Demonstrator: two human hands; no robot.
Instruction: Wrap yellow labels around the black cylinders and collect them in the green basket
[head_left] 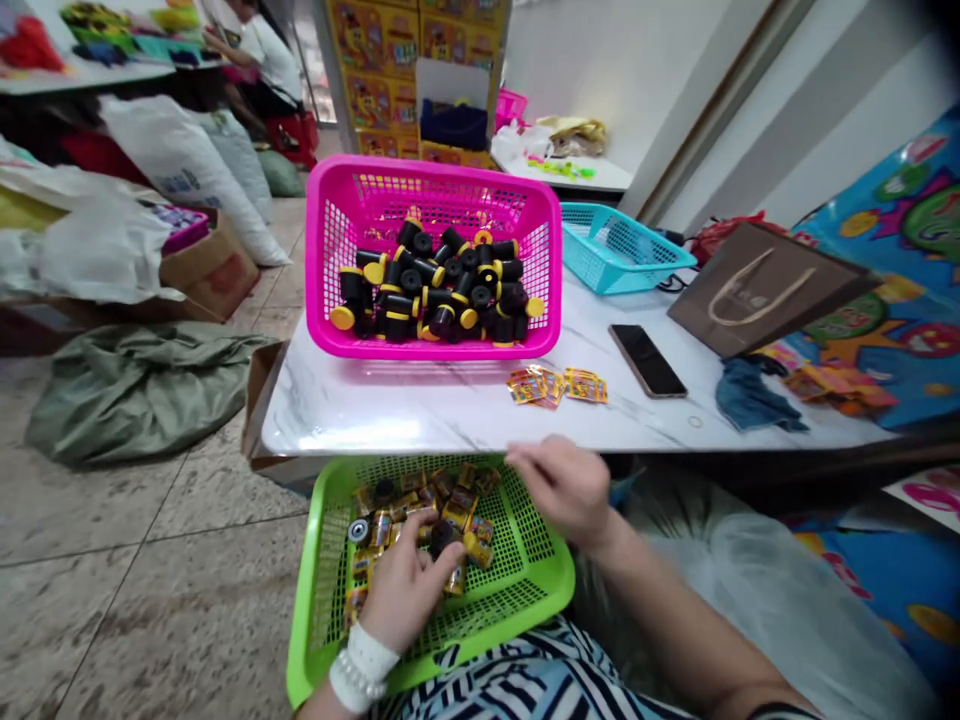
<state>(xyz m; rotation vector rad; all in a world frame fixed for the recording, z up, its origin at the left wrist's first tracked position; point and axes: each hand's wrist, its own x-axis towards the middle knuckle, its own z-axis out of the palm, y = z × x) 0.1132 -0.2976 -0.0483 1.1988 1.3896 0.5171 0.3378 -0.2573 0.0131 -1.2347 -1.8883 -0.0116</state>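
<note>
My left hand [409, 578] is inside the green basket [555, 580] on my lap, thumb and fingers closed around a small black cylinder [444, 538]. Around it in that basket lie several small cylinders in printed yellow wrappers [412, 482]. My right hand [568, 488] hovers by the basket's right rim near the table edge, fingers curled together; whatever is between them, if anything, is hidden. On the table ahead, a pink basket [435, 352] holds many black cylinders with yellow ends [442, 290]. Flat printed yellow sleeves [536, 386] lie beside it.
A phone [648, 360], a brown paper bag [757, 285] and a blue basket [622, 265] are on the marble-patterned table [405, 410]. Green cloth [142, 385] and white sacks [184, 175] are on the floor at left. A person [266, 65] sits in the background.
</note>
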